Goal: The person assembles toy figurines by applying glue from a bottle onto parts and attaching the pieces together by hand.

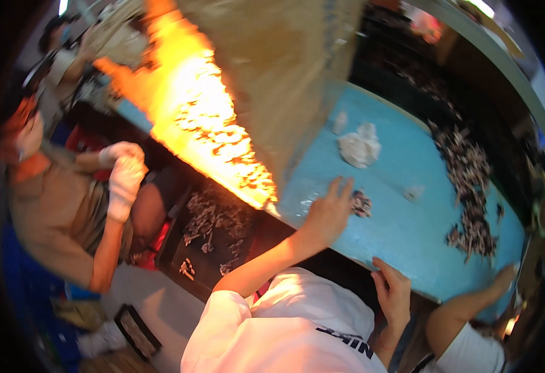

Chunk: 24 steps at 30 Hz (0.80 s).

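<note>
Hands on a blue counter [409, 248], seen from above over a white shirt. Left hand [329, 212] lies flat on the counter near its left edge, fingers [341, 188] spread, palm down, with the fingertips just beside a small heap of dark scraps [361, 203]; whether they touch it is unclear. Right hand [392, 291] rests at the near edge of the counter, back of the hand up and fingers close together; cannot tell whether they hook over the edge. Crumpled white wad [359, 148] sits farther in, toward the middle of the counter, apart from the heap, and a small pale lump [413, 193] lies to the right of the heap. Long band of dark scraps [468, 193] runs along the right side toward the near right corner, where another person's hand [504, 278] touches the counter edge. Big tan sack-like sheet [285, 74], blurred, hangs over the far left corner; no label readable on it. Bright orange glare [204, 124] runs along its left side. Below the counter's left edge stands a black tray [179, 217] holding pale and dark scraps. Beside it a co-worker in a tan shirt holds both white-gloved hands [124, 174] together. Flat black-framed rectangle [137, 329] lies on the pale floor [160, 298].
</note>
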Available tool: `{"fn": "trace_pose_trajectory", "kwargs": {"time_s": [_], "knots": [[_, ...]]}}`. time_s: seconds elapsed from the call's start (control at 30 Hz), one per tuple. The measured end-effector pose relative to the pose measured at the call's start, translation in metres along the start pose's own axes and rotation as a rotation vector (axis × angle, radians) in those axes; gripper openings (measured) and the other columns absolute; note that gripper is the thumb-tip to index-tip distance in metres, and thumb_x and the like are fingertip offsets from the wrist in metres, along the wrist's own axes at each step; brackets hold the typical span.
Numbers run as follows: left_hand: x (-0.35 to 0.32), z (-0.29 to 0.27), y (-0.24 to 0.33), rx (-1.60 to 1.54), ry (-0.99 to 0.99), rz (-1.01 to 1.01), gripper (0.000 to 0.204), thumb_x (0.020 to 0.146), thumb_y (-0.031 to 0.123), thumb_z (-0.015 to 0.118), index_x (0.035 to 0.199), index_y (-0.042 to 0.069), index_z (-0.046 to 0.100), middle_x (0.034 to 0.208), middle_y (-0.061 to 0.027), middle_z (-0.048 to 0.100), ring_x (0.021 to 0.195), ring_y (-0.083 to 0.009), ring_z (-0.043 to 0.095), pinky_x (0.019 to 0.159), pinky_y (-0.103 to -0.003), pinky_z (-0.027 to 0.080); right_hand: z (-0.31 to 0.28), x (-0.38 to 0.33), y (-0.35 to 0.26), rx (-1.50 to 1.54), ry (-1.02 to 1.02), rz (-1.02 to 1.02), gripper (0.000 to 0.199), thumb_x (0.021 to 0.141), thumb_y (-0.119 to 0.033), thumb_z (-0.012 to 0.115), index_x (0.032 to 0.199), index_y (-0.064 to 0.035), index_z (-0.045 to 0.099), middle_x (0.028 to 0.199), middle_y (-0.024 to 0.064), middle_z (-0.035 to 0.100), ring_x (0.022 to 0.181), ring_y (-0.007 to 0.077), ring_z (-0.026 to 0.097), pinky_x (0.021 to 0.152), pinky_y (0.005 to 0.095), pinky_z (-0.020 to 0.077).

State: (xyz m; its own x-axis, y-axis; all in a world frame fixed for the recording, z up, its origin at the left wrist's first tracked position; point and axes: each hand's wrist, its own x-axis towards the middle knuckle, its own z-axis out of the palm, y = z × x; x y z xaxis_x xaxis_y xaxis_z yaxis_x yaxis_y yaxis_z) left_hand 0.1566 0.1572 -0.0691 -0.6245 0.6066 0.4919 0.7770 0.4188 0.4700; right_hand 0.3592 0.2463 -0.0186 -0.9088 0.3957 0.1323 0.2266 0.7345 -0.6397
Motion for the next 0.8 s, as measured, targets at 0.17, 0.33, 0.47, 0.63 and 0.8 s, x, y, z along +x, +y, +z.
{"fn": "trace_pose_trajectory", "kwargs": {"time_s": [0.17, 0.33, 0.47, 0.63, 0.8], "knots": [[-0.033, -0.050, 0.023, -0.177, 0.013, 0.219, 0.037, 0.073, 0.009, 0.056, 0.110, 0.002, 0.053, 0.106, -0.0116, 0.052, 0.060, -0.0222, 0.060, 0.046, -0.032, 0.048, 0.005, 0.000, 0.003, -0.001, 0.010, 0.025, 0.024, 0.076, 0.000, 0.061, 0.101, -0.0008, 0.061, 0.077, 0.0174, 0.062, 0.060, 0.0248, 0.060, 0.056, 0.0323, 0.0463], [-0.049, -0.092, -0.006, -0.303, 0.226, 0.579, 0.028, 0.065, 0.006, 0.056, 0.092, 0.000, 0.060, 0.088, -0.0074, 0.055, 0.053, -0.0137, 0.054, 0.045, -0.025, 0.045, 0.015, 0.008, -0.008, -0.027, -0.065, -0.009, 0.023, 0.080, 0.005, 0.054, 0.101, 0.0023, 0.060, 0.081, 0.0134, 0.065, 0.068, 0.0174, 0.064, 0.061, 0.0273, 0.0501], [-0.044, -0.111, -0.045, -0.324, 0.465, 0.401, 0.022, 0.063, -0.001, 0.060, 0.084, 0.003, 0.062, 0.078, -0.0045, 0.057, 0.050, -0.0130, 0.052, 0.044, -0.025, 0.044, 0.028, 0.014, -0.018, 0.010, -0.043, -0.124, 0.019, 0.080, 0.006, 0.053, 0.097, 0.0042, 0.061, 0.078, 0.0138, 0.065, 0.064, 0.0164, 0.064, 0.059, 0.0262, 0.0496], [-0.018, -0.122, -0.083, -0.409, 0.426, -0.107, 0.006, 0.073, 0.001, 0.061, 0.078, 0.005, 0.061, 0.076, -0.0084, 0.056, 0.055, -0.0227, 0.057, 0.049, -0.031, 0.046, 0.045, 0.010, -0.022, 0.091, -0.102, -0.078, 0.018, 0.080, 0.007, 0.053, 0.096, 0.0040, 0.062, 0.079, 0.0134, 0.066, 0.064, 0.0163, 0.064, 0.058, 0.0244, 0.0498], [0.009, -0.106, -0.116, -0.295, 0.328, -0.043, 0.012, 0.073, -0.002, 0.062, 0.084, 0.001, 0.062, 0.077, -0.0118, 0.057, 0.063, -0.0261, 0.058, 0.055, -0.032, 0.046, 0.057, 0.008, -0.021, 0.051, -0.141, -0.152, 0.016, 0.079, 0.005, 0.056, 0.094, 0.0027, 0.063, 0.077, 0.0138, 0.066, 0.065, 0.0185, 0.065, 0.057, 0.0251, 0.0510]]}}
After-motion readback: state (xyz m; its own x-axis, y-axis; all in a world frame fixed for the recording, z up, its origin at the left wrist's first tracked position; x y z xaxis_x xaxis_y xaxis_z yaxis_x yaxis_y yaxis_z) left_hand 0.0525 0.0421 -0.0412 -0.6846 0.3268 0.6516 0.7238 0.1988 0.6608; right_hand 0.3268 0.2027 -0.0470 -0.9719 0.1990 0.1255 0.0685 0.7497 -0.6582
